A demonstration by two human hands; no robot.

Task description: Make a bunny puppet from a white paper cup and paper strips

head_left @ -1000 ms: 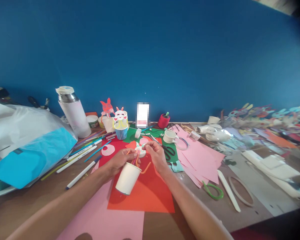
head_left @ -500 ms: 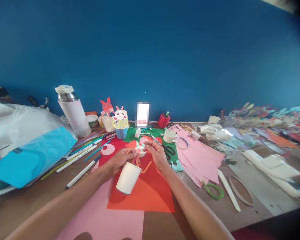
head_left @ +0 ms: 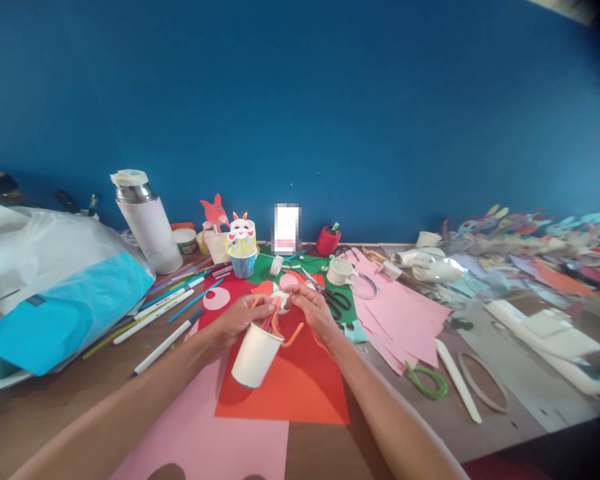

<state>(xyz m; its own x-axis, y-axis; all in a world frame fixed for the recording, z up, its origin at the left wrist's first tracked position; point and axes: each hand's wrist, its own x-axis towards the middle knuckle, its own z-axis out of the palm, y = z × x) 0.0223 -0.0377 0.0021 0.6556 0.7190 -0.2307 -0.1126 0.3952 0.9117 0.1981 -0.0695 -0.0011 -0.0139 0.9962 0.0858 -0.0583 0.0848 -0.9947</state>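
A white paper cup (head_left: 257, 357) hangs tilted over an orange paper sheet (head_left: 310, 393). Orange and pinkish stems rise from its mouth, and a bent orange pipe cleaner (head_left: 294, 335) sticks out to the right. Small white paper cutout pieces (head_left: 280, 300) with a touch of green sit at the top of the stems. My left hand (head_left: 243, 317) is closed, pinching the stems just above the cup's rim. With fingers closed, my right hand (head_left: 310, 307) grips the right edge of the white cutout; its fingertips partly hide it.
Black-handled scissors (head_left: 337, 303) and a tape roll (head_left: 340, 272) lie beyond my right hand. Pink paper sheets (head_left: 400, 307) spread to the right. Markers (head_left: 167, 340), a white flask (head_left: 147, 227) and a plastic bag (head_left: 70, 267) are at left. Decorated cups (head_left: 243, 260) stand behind.
My right hand has shifted slightly left and down, with its fingers now closer over the white cutout. The left hand and cup have hardly moved.
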